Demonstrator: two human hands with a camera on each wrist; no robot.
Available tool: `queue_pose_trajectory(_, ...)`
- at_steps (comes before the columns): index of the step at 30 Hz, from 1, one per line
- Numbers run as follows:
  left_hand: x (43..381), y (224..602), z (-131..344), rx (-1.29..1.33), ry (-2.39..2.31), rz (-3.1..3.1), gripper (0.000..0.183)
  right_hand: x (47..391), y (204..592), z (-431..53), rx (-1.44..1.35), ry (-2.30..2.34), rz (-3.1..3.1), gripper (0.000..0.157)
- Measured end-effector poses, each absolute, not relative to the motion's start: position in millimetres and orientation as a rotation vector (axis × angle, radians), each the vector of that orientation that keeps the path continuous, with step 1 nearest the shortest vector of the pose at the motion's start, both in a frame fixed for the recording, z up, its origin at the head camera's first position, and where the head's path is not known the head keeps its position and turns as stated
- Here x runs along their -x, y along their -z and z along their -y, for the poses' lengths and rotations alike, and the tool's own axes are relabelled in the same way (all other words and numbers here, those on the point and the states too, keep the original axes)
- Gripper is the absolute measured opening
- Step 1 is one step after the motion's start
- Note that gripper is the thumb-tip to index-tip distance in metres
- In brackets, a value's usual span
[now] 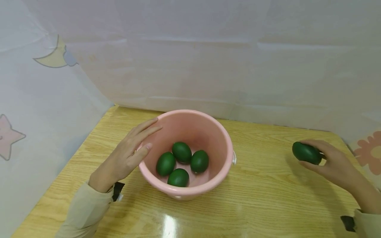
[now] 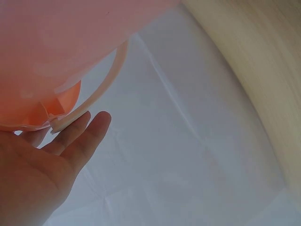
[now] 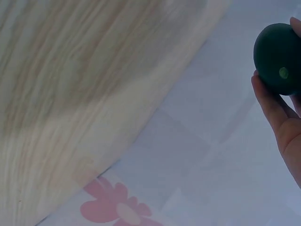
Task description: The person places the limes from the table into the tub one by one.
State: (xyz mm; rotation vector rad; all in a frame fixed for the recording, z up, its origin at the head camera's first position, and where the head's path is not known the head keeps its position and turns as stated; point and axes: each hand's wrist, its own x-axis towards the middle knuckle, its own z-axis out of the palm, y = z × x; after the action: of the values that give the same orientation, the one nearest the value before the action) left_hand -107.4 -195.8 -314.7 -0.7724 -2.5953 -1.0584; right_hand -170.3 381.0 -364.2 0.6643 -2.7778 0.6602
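A pink bucket [image 1: 186,190] stands on the table, its mouth facing up. Several dark green avocados [image 1: 182,152] lie on its bottom. My left hand [image 1: 126,153] rests on the bucket's left rim with its fingers extended. In the left wrist view, the fingers [image 2: 91,136] lie straight beside the rim and the pale handle [image 2: 110,82]. Off to the right, above the table, my right hand [image 1: 334,165] holds another avocado [image 1: 306,153] between thumb and fingers. The right wrist view shows a light stem spot on this avocado [image 3: 275,54].
The wood-grain table [image 1: 262,198] extends on both sides of the bucket. A pale sheet [image 1: 193,72] printed with a moon, a star and a flower hangs along the table's back and sides. On the bucket's right side a white handle joint [image 1: 234,158] sticks out.
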Motion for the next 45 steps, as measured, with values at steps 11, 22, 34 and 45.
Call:
queue_pose_trajectory(11, 108, 315, 196, 0.771, 1.077, 2.603, 0.049, 164, 344, -345, -0.684, -0.727, 2.724, 0.073)
queue_pose_trajectory(22, 108, 315, 197, 0.774, 1.066, 2.596, 0.050, 155, 327, -315, -0.773, -0.722, 2.644, 0.079)
queue_pose_trajectory(34, 108, 314, 197, 0.769, 1.062, 2.610, 0.050, 143, 313, -293, -0.850, -0.690, 2.580, 0.085)
queue_pose_trajectory(45, 108, 315, 196, 0.776, 1.069, 2.597, 0.050, 130, 301, -273, -0.904, -0.699, 2.541, 0.090)
